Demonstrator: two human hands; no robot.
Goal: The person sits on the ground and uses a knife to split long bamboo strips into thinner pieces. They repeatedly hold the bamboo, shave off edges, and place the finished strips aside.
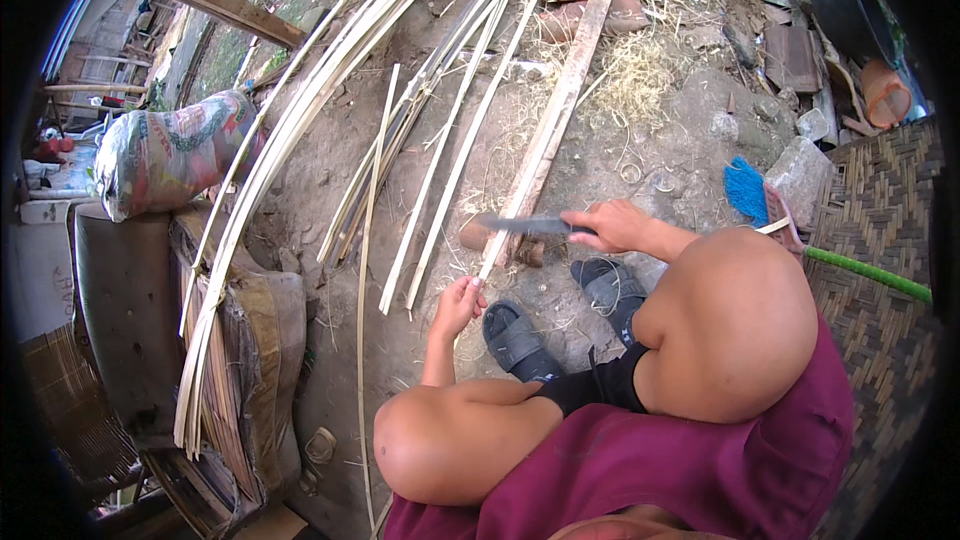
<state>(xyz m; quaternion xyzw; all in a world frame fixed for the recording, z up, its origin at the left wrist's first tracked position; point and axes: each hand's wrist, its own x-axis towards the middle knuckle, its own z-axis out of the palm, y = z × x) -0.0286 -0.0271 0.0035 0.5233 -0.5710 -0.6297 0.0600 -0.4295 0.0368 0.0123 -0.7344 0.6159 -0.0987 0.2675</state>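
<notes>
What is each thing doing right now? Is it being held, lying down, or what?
Left hand: closed around the near end of the bamboo strip.
Right hand: gripping the knife handle.
Knife: held level, blade across the bamboo strip.
Bamboo strip: slanting away over the ground, held at its near end.
Loose strips: lying on the dirt.
Sack: full, lying on its side.
Broom: lying down.

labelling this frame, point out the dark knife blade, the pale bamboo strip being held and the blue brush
dark knife blade (pixel 525 225), head view, mid-blade
pale bamboo strip (pixel 520 195), head view, stretch just above the blade
blue brush (pixel 745 190), head view, bristle tuft
</notes>
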